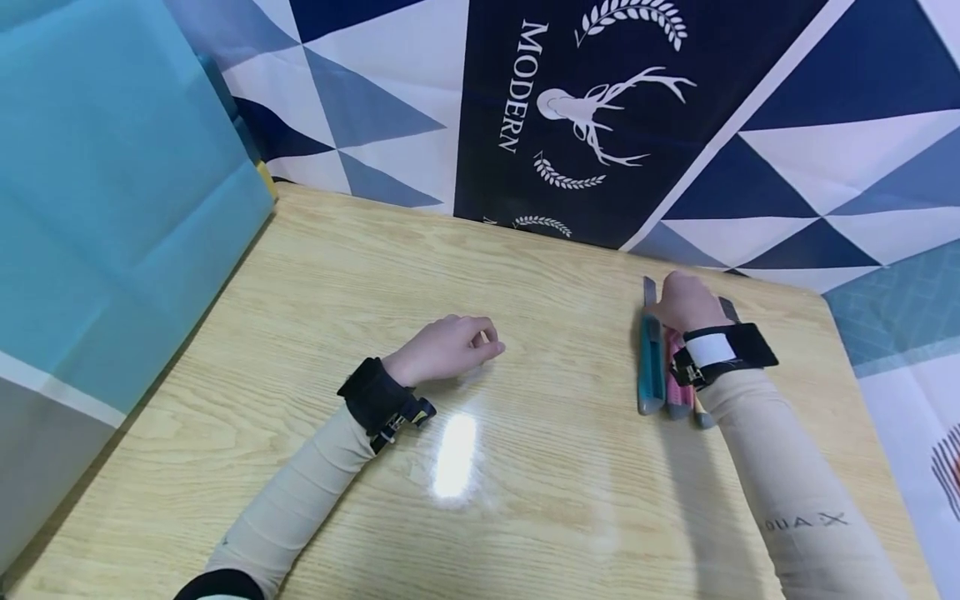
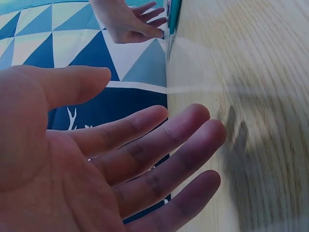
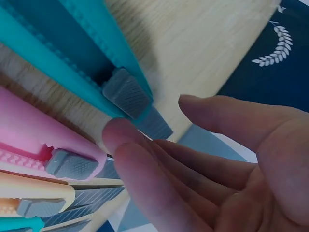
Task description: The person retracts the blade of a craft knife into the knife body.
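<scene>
Several utility knives lie side by side on the table at the right, their blades extended toward the back. The teal knife is leftmost, beside a pink knife and a pale orange knife. A second teal knife shows only in part in the right wrist view. My right hand is over the blade ends. Its thumb is apart from the fingers, and its fingertips are close to the teal knife's blade; whether they touch is unclear. My left hand hovers near the table's middle, fingers loosely bent, holding nothing.
The wood-grain table meets a patterned cloth with triangles and a deer print at the back. A large light-blue covered surface borders the left side. More cloth hangs beyond the right edge.
</scene>
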`<action>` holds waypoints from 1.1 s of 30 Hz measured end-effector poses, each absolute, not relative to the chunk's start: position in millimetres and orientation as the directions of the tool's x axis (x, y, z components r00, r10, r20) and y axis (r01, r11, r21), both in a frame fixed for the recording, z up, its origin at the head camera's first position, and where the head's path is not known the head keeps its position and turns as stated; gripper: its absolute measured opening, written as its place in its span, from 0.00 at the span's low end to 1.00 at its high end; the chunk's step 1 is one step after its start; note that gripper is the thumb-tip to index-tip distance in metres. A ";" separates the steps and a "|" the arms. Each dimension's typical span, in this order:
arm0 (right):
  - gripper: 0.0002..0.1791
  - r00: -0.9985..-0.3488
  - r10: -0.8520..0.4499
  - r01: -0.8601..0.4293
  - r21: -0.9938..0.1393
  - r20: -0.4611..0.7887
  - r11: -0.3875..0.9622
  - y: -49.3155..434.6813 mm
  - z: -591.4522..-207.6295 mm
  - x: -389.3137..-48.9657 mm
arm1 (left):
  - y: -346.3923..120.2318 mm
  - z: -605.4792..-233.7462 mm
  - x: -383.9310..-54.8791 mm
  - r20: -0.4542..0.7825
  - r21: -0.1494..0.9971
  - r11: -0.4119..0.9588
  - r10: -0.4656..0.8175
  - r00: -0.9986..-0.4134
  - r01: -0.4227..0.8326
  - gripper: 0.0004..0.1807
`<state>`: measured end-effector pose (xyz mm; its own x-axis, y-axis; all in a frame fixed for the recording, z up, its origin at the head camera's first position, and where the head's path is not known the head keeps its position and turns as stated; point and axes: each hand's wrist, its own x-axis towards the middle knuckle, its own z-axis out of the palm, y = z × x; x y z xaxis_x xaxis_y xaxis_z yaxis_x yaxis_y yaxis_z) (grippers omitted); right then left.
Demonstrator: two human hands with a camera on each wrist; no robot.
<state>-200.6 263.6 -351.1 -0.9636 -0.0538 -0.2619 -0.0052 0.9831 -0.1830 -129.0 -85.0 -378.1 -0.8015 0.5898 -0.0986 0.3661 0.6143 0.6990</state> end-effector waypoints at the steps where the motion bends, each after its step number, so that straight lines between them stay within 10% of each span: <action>1: 0.15 -0.961 -0.044 0.007 -0.183 -0.274 0.983 263.5 -352.2 -200.9 | -84.6 -377.9 -129.2 -0.100 0.694 0.619 0.588 -0.803 0.367 0.14; 33: 0.22 -0.888 -0.010 0.166 -0.342 -0.459 0.925 270.5 -370.0 -210.7 | -81.9 -378.0 -125.3 -0.151 0.629 0.681 0.580 -0.800 0.375 0.17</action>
<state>-210.7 270.5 -370.0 -0.8882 -0.0103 -0.4594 0.1659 0.9251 -0.3415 -125.3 -81.9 -378.0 -0.8004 0.5802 -0.1510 0.3750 0.6810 0.6290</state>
